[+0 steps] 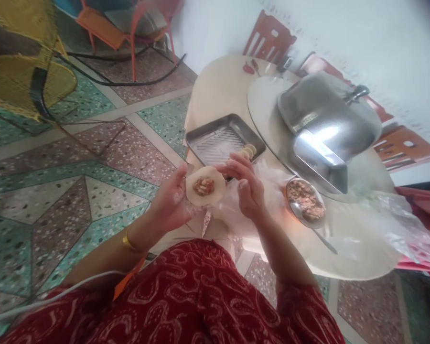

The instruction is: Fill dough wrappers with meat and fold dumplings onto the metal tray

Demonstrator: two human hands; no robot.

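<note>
A round dough wrapper [192,188] with a spoonful of minced filling [203,186] in its middle lies flat on the fingers of my left hand [170,203]. My right hand [246,186] is beside it, its fingertips pinching the wrapper's upper right edge. Both hands hover just in front of the table's near edge, above my red patterned lap.
A metal tray [215,138] holds a few folded dumplings [248,152] at its near corner. A steel bowl of filling [306,200] with a spoon [315,229] sits to the right. A large steel lid [326,114] rests on the round table [222,86]. Plastic bags [397,224] lie at the right.
</note>
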